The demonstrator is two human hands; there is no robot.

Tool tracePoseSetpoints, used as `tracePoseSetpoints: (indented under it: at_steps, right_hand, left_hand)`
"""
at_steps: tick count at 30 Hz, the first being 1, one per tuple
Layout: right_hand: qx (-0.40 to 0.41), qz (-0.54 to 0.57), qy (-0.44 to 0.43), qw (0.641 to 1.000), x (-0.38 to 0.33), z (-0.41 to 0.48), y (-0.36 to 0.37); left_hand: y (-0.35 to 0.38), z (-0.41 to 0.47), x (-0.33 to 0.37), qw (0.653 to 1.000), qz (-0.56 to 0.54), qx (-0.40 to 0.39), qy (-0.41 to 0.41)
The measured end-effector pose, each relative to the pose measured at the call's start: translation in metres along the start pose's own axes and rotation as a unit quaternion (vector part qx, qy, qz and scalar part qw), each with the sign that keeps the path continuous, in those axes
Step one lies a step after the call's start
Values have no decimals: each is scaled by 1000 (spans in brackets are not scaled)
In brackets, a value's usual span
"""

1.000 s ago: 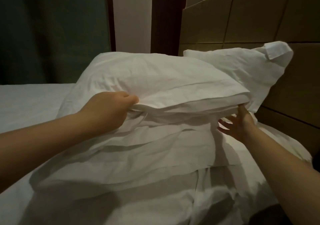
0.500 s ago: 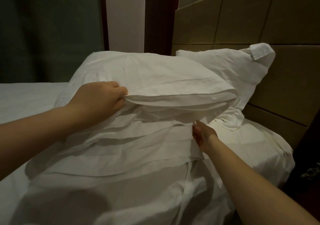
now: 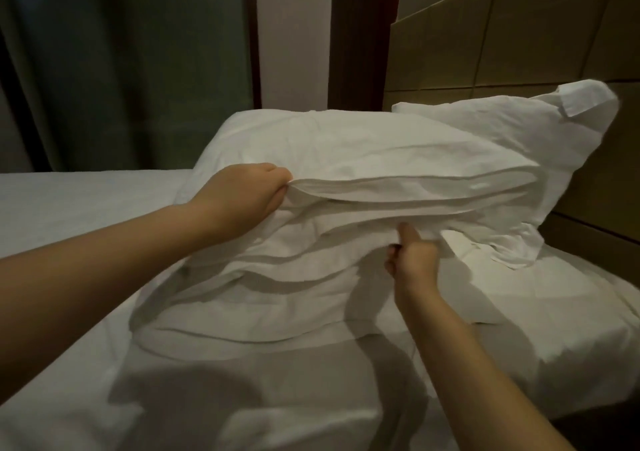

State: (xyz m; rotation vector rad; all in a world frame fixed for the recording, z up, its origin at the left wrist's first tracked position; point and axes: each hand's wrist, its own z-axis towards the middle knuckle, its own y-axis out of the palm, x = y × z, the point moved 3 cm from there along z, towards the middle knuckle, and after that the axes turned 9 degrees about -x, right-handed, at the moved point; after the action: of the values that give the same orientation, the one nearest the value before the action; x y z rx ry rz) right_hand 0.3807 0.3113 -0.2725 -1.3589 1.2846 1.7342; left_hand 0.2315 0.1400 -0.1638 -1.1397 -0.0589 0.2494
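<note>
Since a second ago my right hand [image 3: 412, 260] has left the front pillow's [image 3: 346, 145] right-hand corner and come in under the middle of its open end, its fingers now curled rather than spread. My left hand [image 3: 242, 197] has kept its grip throughout.

Nearest me, the white bed sheet [image 3: 311, 398] lies rumpled, with the shadows of both arms across it. Just beyond, the right hand sits below the mouth of the pillowcase [image 3: 398, 187], thumb raised against the lower hem. I cannot tell whether any cloth is caught between thumb and fingers. A little further on and to the left, the left hand is closed tight on the upper hem, lifting it so the opening gapes in a long slit. The front pillow rests on the bed, raised at that end, on folds of loose white cloth. Behind it to the right, a second pillow [image 3: 502, 128] leans against the padded headboard [image 3: 519, 34]. A dark curtain [image 3: 121, 69] hangs at the far left.
</note>
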Motion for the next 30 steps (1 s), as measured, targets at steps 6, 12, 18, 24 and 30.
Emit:
tracePoseSetpoints:
  at_steps: [6, 12, 18, 24, 30]
  right_hand:
    - [-62, -12, 103, 993, 47, -33, 3]
    - [-83, -29, 17, 996, 44, -60, 40]
    - [-14, -69, -137, 988, 44, -87, 36]
    - [-139, -78, 34, 987, 53, -75, 63]
    - [-155, -95, 126, 975, 48, -73, 108]
  left_hand:
    - [-5, -8, -5, 999, 4, -35, 1]
    - [-7, -15, -9, 999, -3, -26, -22]
    - [-16, -21, -15, 999, -5, 40, -21]
    - [-20, -34, -15, 997, 4, 74, 37]
    - [-16, -49, -23, 991, 70, -3, 118]
